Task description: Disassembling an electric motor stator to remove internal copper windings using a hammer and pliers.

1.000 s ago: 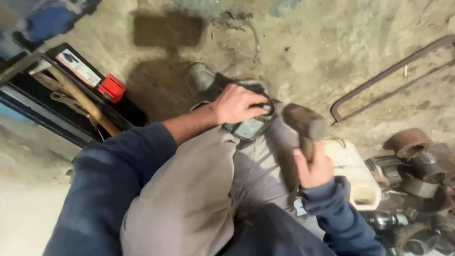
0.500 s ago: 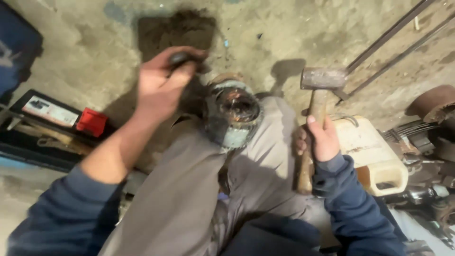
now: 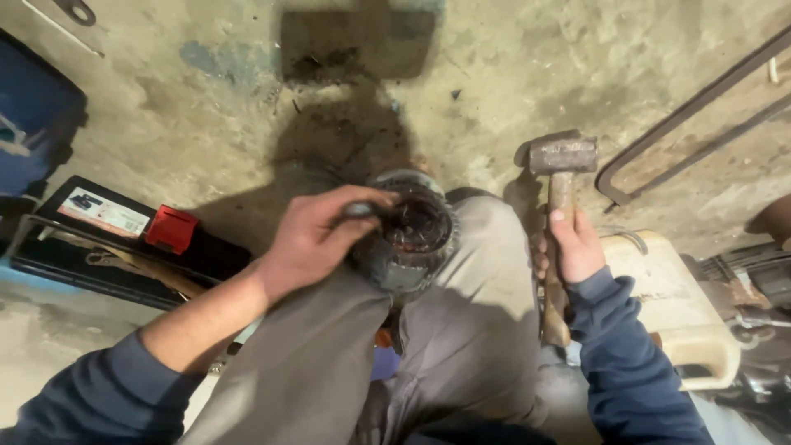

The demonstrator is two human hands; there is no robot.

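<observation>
Left hand point(image 3: 317, 239) clenching a small dark tool point(image 3: 361, 210), pressing it at the rim of the round metal part point(image 3: 412, 239) resting between the knees. Right hand point(image 3: 577, 247) gripping the hammer point(image 3: 562, 165) upright by its wooden handle, beside the pale plastic can point(image 3: 684, 305).

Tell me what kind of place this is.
Probably a rough repair workshop, with the work done on the ground. The stained concrete floor, the hammer in the right hand, the greasy round metal part held by the left hand and bent steel bar suggest it.
</observation>
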